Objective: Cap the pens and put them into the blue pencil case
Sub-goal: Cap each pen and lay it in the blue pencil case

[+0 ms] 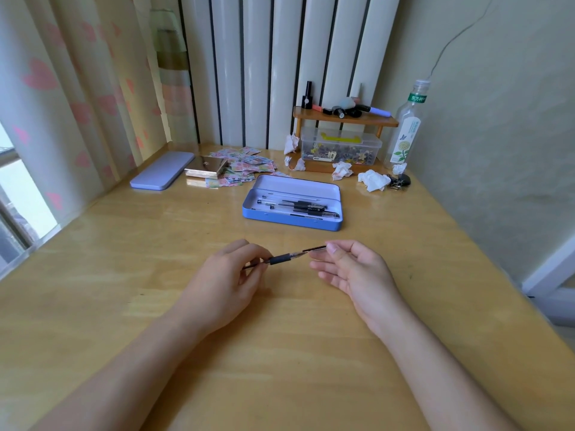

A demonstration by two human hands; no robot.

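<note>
My left hand (231,276) pinches a black pen (281,258) by its barrel, tip pointing right. My right hand (351,269) holds a black pen cap (315,248) between thumb and forefinger, just at the pen's tip; the two nearly touch. Both hover above the wooden desk (280,337) in the middle. Behind them the blue pencil case (292,220) lies open, holding several capped black pens (298,206). Its lilac lid (161,175) rests at the back left.
Patterned paper slips (245,169) and a shiny gold box (205,169) lie behind the case. A small wooden shelf (345,118) over a clear plastic box (340,149), crumpled tissues (373,180) and a clear bottle (404,129) crowd the back right. A wall stands at right, a curtain at left.
</note>
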